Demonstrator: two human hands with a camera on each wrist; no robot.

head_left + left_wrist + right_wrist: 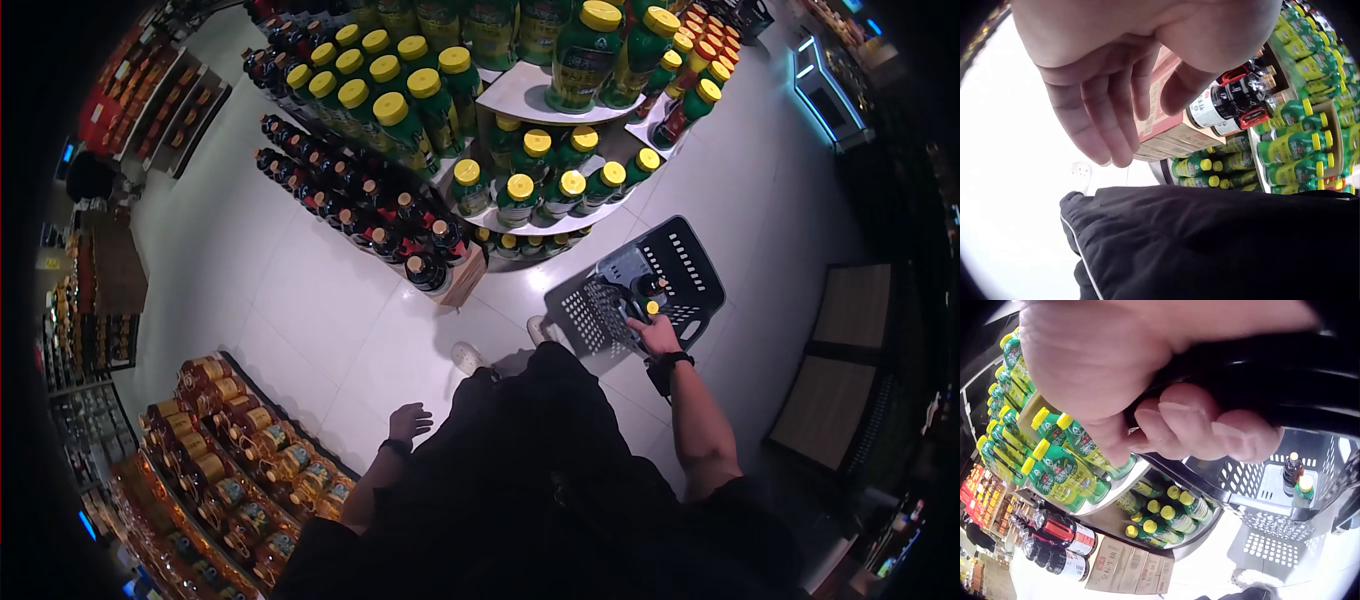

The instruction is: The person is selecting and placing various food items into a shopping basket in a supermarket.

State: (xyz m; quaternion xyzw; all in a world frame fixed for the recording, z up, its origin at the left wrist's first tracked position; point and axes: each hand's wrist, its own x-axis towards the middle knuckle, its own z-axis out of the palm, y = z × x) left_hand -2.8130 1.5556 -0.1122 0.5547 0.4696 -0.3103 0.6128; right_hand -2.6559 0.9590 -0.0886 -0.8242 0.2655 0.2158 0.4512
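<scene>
My right hand [657,337] grips the black handle [1254,378] of a grey shopping basket [688,262], its fingers curled round the bar in the right wrist view. The basket hangs at my right side. Inside it stand a dark bottle [1291,477] and, next to that, a green bottle with a yellow cap [1302,497]. My left hand [409,424] hangs by my left leg with loosely bent fingers and holds nothing. In the left wrist view, cartons [1175,134] topped with dark bottles [1238,97] show beyond its fingers.
A tiered display shelf [520,95] carries many green bottles with yellow caps ahead of me. Rows of dark bottles [345,180] on cartons run along its left. Amber bottles [285,460] fill a stand at the lower left. Dark panelled units [845,360] stand at right.
</scene>
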